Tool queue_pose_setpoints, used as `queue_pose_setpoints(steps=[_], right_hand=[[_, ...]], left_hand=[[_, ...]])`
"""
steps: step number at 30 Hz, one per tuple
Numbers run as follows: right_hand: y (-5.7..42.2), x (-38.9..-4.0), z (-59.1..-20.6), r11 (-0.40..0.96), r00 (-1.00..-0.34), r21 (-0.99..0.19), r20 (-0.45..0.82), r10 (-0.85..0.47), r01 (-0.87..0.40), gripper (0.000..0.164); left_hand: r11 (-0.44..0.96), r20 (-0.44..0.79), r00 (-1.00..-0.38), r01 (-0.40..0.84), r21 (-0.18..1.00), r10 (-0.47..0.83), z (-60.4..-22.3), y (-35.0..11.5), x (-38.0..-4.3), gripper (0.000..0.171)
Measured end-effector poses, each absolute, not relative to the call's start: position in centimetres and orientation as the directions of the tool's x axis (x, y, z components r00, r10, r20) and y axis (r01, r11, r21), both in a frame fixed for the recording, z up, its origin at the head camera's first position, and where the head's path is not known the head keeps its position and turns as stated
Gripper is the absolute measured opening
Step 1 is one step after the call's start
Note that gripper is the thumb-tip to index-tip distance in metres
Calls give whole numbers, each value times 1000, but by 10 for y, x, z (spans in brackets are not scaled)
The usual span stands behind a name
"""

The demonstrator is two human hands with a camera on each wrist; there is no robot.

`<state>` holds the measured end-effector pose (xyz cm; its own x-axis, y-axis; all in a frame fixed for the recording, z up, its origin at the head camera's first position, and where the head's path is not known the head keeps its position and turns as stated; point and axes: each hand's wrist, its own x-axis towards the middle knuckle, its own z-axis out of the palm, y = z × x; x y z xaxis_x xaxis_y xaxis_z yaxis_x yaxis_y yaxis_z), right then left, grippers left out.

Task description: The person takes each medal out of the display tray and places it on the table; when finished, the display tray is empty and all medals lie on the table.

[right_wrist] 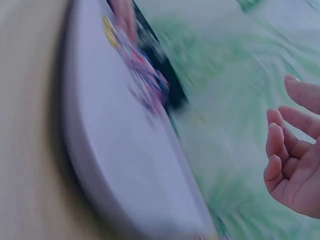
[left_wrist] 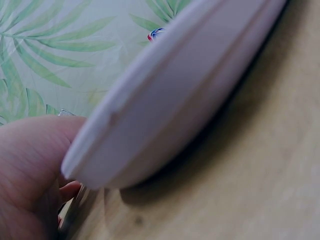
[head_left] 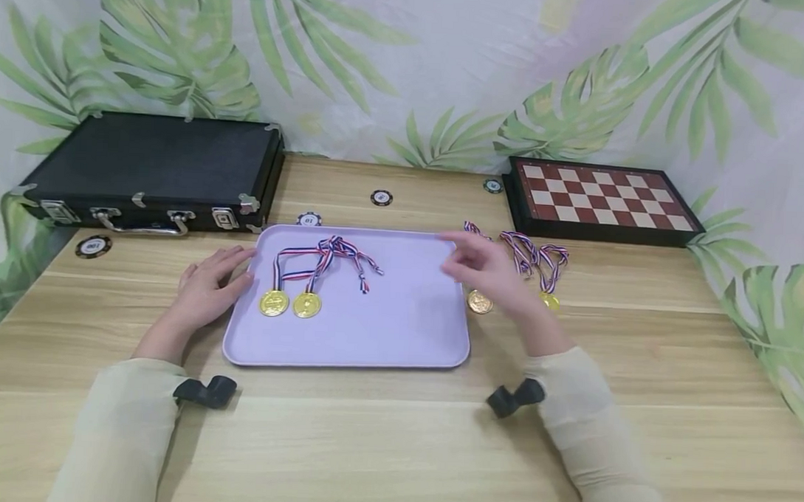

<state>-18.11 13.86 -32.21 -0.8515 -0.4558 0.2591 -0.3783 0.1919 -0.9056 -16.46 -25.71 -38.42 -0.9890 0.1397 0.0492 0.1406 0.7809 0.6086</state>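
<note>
A pale lilac tray [head_left: 379,324] lies in the middle of the wooden table. Two gold medals [head_left: 290,304] with striped red, white and blue ribbons [head_left: 332,250] rest on its left half. My left hand [head_left: 209,287] is at the tray's left edge, its thumb against the rim in the left wrist view. Above the tray's right edge hovers my right hand [head_left: 486,272], fingers loosely bent and nothing held, as the right wrist view also shows. Beside the tray, partly hidden by that hand, lie a bronze-toned medal [head_left: 480,302], a gold medal [head_left: 549,301] and bunched striped ribbons [head_left: 553,260].
A black case [head_left: 159,157] with metal corners stands at the back left. At the back right sits a red-and-white checkered board box [head_left: 599,199]. Several poker chips lie about, including a black one [head_left: 93,247] by the case and another [head_left: 381,198] behind the tray.
</note>
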Motion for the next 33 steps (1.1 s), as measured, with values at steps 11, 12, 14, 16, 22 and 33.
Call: queue_pose_setpoints(steps=[11, 12, 14, 16, 22, 33], right_hand=[[11, -163, -354, 343, -752, -835, 123, -647, -431, 43], [5, -163, -356, 373, -753, -815, 113, -648, -444, 44], [-5, -164, -361, 442, -761, -764, 97, -642, -470, 47], [-13, -166, -365, 515, -773, -703, 77, -629, -490, 50], [-23, -169, -376, 689, -817, -520, 31, -576, -505, 54], [-28, -162, -375, 792, -844, -351, -8, -536, -500, 45]], left_hand=[[778, 46, -990, 134, 613, 134, -384, -257, -163, 47], [779, 45, -990, 133, 613, 133, -385, -257, -164, 47], [782, 45, -990, 133, 609, 133, -385, -257, -164, 47], [783, 43, -990, 132, 608, 134, -385, -258, -165, 47], [780, 57, -989, 144, 609, 138, -385, -258, -164, 47], [777, 91, -984, 175, 605, 151, -387, -258, -165, 46]])
